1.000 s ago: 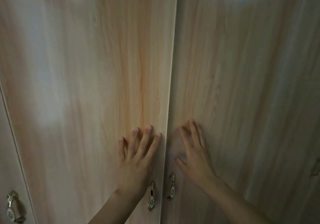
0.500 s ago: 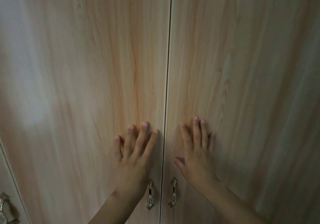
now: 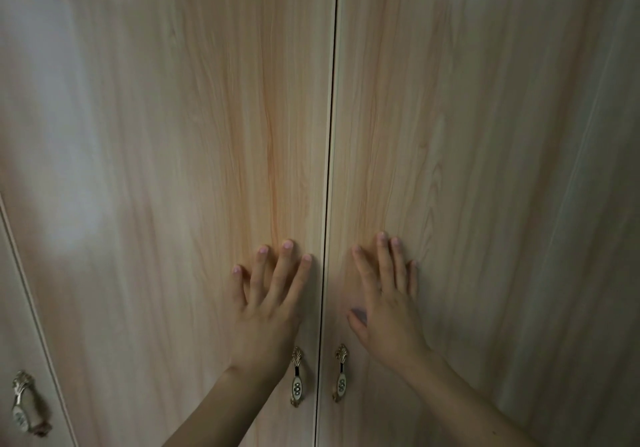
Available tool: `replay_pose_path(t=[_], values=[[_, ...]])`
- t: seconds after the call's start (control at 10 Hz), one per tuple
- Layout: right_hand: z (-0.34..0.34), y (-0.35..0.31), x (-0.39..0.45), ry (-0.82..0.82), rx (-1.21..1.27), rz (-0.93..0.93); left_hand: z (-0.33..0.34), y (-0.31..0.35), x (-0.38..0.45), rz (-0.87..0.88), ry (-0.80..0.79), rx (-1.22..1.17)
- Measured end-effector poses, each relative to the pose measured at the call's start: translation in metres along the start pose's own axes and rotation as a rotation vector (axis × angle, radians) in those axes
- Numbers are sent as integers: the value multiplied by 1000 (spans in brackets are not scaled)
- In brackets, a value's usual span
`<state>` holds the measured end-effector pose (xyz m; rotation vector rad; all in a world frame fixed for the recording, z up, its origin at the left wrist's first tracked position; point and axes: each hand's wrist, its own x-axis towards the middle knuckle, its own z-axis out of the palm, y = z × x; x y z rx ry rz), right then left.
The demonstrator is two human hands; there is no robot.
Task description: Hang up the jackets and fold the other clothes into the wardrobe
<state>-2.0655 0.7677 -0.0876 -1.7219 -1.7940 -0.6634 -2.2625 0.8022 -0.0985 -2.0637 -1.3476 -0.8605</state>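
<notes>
We press our left hand (image 3: 268, 311) and right hand (image 3: 388, 311) flat on the wardrobe (image 3: 173, 135), fingers spread, each grip open and holding nothing. The doors are smooth pale laminate with a vertical wood-grain print, meeting at a narrow dark seam (image 3: 329, 169). Below our palms hang two ornate brass handles (image 3: 297, 381) with oval white insets; a third (image 3: 22, 403) sits far left. No writing is readable.

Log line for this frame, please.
phase: wardrobe closing | left hand: flat on left door | right hand: flat on right door | handles: untouched | clothes: none visible
</notes>
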Motion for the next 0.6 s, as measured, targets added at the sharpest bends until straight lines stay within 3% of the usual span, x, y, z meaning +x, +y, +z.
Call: replay_pose_path(t=[0.4,0.6], values=[[-24,-6,-25,-190,169,2,-20,-3,-16,23,-171,-106],[-37,-12,-51,-140,212,140,-35,-3,-40,-63,-377,-494]])
